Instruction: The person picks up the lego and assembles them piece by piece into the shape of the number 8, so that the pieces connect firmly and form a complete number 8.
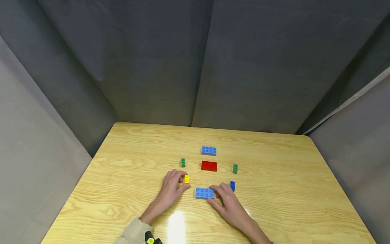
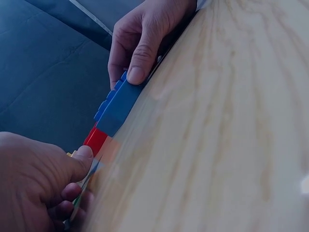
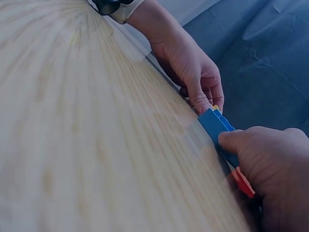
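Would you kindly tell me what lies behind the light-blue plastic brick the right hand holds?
Behind that held brick sits a red plastic brick, then another light-blue plastic brick. The wooden tabletop beneath them is covered.

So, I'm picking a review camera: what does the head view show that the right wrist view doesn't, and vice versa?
Only the head view: the far blue brick, two green bricks and the small dark blue brick. Only the right wrist view: no extra object, just a close, low look at the near blue brick. Both: that brick, red brick, yellow brick, left hand, right hand, table.
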`<state>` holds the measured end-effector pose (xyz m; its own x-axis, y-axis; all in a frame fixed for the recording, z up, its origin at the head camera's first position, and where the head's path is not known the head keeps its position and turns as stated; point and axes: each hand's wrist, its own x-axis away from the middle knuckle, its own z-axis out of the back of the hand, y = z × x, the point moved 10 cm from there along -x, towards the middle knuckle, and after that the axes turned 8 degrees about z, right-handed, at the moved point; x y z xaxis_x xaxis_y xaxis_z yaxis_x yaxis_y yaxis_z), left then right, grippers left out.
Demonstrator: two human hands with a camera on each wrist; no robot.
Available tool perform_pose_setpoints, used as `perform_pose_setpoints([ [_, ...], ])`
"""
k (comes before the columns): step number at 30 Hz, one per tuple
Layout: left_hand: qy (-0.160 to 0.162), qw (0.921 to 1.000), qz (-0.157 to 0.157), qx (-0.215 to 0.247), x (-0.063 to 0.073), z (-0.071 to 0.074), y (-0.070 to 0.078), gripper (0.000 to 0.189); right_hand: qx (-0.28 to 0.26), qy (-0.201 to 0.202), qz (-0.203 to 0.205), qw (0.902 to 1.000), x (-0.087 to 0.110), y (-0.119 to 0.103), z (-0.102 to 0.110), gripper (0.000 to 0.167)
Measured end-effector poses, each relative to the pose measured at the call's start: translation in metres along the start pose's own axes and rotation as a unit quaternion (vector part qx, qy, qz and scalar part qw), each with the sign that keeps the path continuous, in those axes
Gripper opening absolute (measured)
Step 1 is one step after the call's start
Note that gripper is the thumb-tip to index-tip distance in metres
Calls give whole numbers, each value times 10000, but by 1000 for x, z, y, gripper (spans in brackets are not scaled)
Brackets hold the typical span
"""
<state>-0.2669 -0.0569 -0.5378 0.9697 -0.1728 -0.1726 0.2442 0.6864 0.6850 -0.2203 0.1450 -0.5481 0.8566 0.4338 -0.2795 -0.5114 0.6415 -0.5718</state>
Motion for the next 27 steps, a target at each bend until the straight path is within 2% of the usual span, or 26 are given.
perform_pose_setpoints([
  [9,-139,9998,109,95,2,-2,-1,39,55,39,116,9999,0,-2,0,40],
  [15,-145,9998,72,121,2,-1,1,40,82,126,256,9996,-1,-4,2,38],
  [27,-220,9996,54,189,3,-3,3,41,105,-27,69,9999,-1,-2,0,40],
])
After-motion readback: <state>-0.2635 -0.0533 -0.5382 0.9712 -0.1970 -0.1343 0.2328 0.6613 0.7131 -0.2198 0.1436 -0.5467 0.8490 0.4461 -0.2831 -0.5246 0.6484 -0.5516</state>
